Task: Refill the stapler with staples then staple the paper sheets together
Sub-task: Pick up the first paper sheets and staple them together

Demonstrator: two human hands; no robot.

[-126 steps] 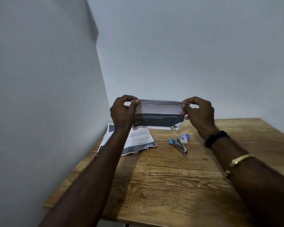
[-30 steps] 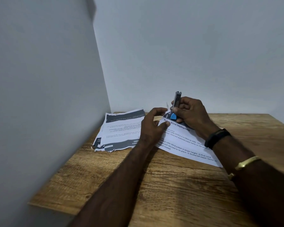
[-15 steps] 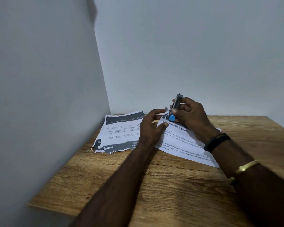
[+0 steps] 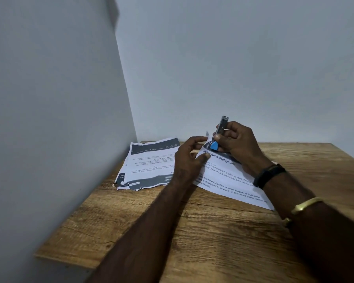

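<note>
My right hand (image 4: 236,142) grips a small metal stapler (image 4: 221,128) with a blue end, held nearly upright over the top left corner of the printed paper sheets (image 4: 231,181) that lie on the wooden table (image 4: 213,231). My left hand (image 4: 189,160) rests on those sheets, thumb and fingers pinching the same corner just left of the stapler. The corner is lifted slightly off the table. The staple box is out of sight.
A second stack of printed sheets (image 4: 149,164) with torn lower edges lies to the left, near the corner where two grey walls meet. The table's left edge (image 4: 74,223) runs along the left wall. Bare wood lies in front of my arms.
Since four seconds ago the sheets went from held in the air to lying on the table, and my right hand took up the stapler. In the last second the hands barely moved.
</note>
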